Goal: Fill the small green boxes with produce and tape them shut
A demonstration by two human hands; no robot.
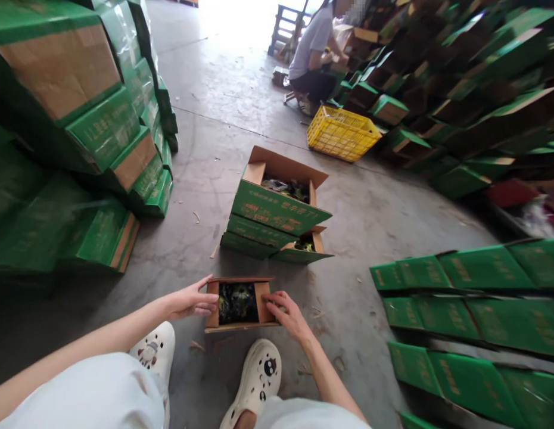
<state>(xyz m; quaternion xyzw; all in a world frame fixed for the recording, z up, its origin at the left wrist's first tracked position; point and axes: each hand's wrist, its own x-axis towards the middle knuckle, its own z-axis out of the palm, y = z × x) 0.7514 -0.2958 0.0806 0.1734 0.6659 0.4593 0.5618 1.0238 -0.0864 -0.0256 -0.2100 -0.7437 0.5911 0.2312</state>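
A small open cardboard box (243, 327) sits on the floor in front of my feet, with dark green leafy contents (237, 302) inside. Its short end flaps lie folded inward. My left hand (190, 302) grips the left end, fingers bent against the flap and the index finger reaching to the far corner. At the opposite end my right hand (289, 314) has thumb and fingers closed on the right flap (263, 298). Just beyond stands a stack of green cartons (259, 229); the open top one holds dark produce (288, 189), and a lower open one shows leafy greens (304, 244).
Tall stacks of green cartons rise on the left (105, 128) and right (478, 322). A yellow plastic crate (342, 134) stands farther back, near a person (313, 50) seated low beside many piled cartons (438, 107). Scraps lie on the concrete floor (201, 173).
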